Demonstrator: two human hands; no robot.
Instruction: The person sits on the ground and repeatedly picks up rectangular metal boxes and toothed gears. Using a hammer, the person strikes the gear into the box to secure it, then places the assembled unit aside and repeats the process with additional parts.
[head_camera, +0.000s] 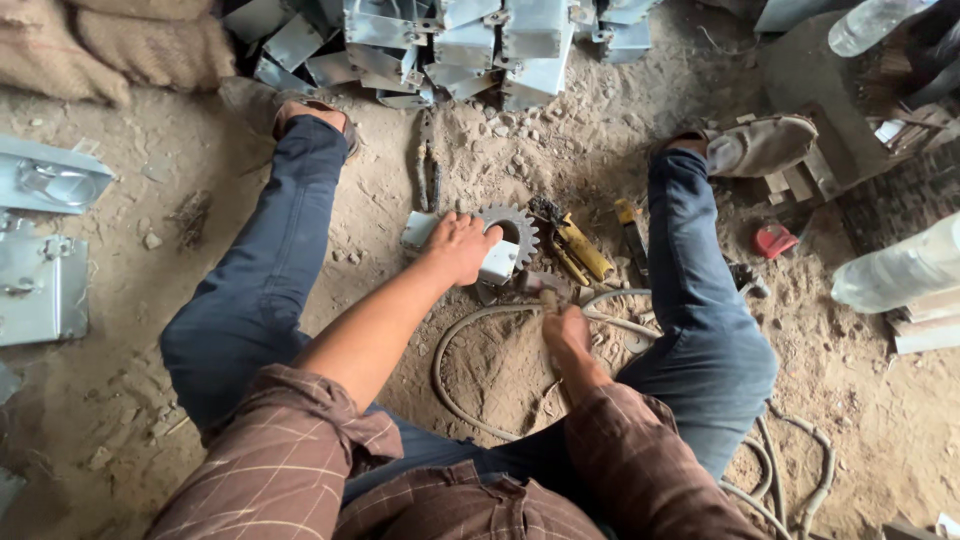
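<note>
Head view: the left hand lies spread flat on a white metal box on the sandy floor, touching a gear wheel. The right hand is closed around a hammer handle near a hose.

1. At six o'clock, the shirt sleeves are brown with a thin pale check.
2. The jeans are dark blue.
3. At the centre, a white box lies on a grey gear.
4. At three o'clock, a small red piece.
5. At twelve o'clock, silvery metal housings; the ground is sandy tan.
</note>
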